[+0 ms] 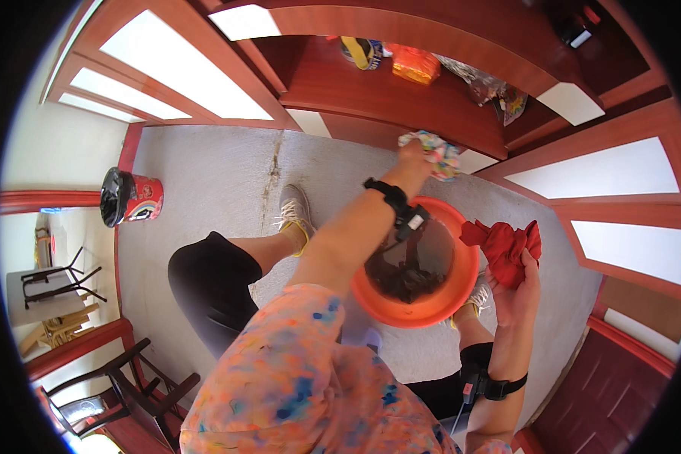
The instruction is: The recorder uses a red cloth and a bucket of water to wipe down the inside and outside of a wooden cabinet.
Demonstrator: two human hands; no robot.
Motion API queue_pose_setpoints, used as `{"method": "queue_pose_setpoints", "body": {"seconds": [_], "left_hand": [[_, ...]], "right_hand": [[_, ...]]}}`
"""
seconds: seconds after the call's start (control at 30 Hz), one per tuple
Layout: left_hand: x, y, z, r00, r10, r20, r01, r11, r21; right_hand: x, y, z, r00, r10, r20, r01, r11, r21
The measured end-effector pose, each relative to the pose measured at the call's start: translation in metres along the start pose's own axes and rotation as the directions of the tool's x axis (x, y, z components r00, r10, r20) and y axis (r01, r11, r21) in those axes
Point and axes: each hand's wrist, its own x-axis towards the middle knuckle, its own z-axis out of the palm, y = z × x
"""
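My left hand (415, 158) reaches forward past the basin and holds a crumpled cloth with a multicoloured pattern (444, 157), against the lower front of the wooden cabinet (369, 129). My right hand (513, 289), palm up, holds a bunched red cloth (505, 249) just right of the basin. Between my feet an orange plastic basin (465, 227) stands on the floor, with dark water (431, 244) and dark cloth-like material (411, 284) in it. My left forearm passes over the basin's left rim. Both wrists wear black straps with small devices.
Packets and a round container (363, 54) lie on the cabinet's lower shelf (329, 79). Cabinet doors stand at left (176, 57) and right (601, 164). A red bin with a black liner (142, 197) stands at the left wall. Behind it is a dark wooden chair (130, 380).
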Motion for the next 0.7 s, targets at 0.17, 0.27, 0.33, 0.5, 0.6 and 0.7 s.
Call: {"method": "queue_pose_setpoints", "body": {"seconds": [0.17,0.27,0.33,0.5,0.6,0.7], "left_hand": [[-0.038,0.131,-0.023,0.935,0.285,-0.213,-0.203,0.919,0.339],[-0.041,0.217,-0.054,0.878,0.431,-0.207,-0.29,0.824,0.486],[-0.016,0.285,-0.102,0.746,0.649,-0.146,-0.456,0.659,0.598],[0.034,0.243,-0.108,0.56,0.81,-0.177,-0.455,0.478,0.751],[0.057,0.316,-0.165,0.509,0.86,-0.041,-0.491,0.329,0.806],[0.09,0.264,-0.158,0.766,0.632,-0.117,-0.508,0.706,0.493]], "right_hand": [[0.002,0.009,0.0,1.0,-0.002,-0.005,0.002,0.999,-0.047],[-0.001,0.017,0.001,1.0,0.002,0.019,-0.001,0.998,-0.066],[0.001,0.029,0.004,0.998,0.031,0.053,-0.027,0.998,-0.063],[0.007,0.027,-0.01,0.997,0.059,-0.042,-0.062,0.995,-0.074],[0.006,0.038,-0.009,0.991,0.122,0.058,-0.123,0.992,0.03],[0.005,0.032,-0.019,0.996,0.089,-0.01,-0.089,0.994,0.065]]}}
